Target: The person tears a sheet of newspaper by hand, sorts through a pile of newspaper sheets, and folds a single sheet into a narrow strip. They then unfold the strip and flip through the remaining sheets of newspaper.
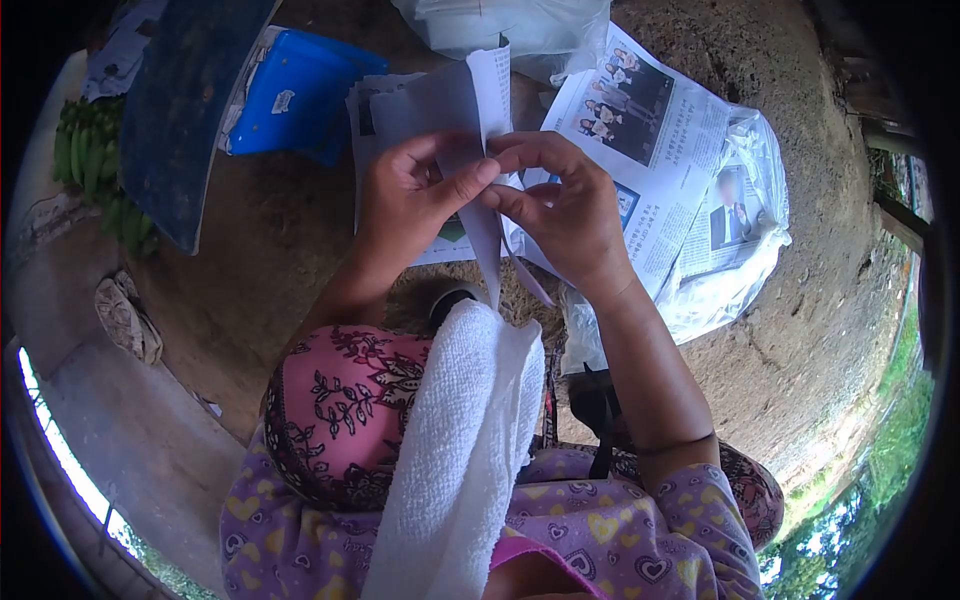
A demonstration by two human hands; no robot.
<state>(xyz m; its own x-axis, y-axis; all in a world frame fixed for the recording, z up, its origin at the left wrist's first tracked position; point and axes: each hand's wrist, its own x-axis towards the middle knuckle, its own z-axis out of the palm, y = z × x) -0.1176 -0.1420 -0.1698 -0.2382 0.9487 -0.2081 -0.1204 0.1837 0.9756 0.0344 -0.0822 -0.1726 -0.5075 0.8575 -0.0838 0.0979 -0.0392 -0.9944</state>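
Observation:
Both hands meet at a folded sheet of printed paper [490, 90], held upright above the ground. My left hand [425, 185] pinches the paper with its thumb and fingers. Closed on the same sheet from the right, my right hand [555, 190] has its fingertips touching my left thumb. Narrow paper edges hang below the fingers. Behind the hands lie newspaper sheets [650, 170], one with a group photo. A white towel [455, 430] hangs down in front of my body, below the hands.
A clear plastic bag [755, 260] with newspaper lies at the right, another plastic bag [510, 30] at the top. A blue plastic object [295, 95] and a dark blue board [185, 110] stand at the upper left, near green bananas [90, 160]. A crumpled cloth [128, 318] lies at the left.

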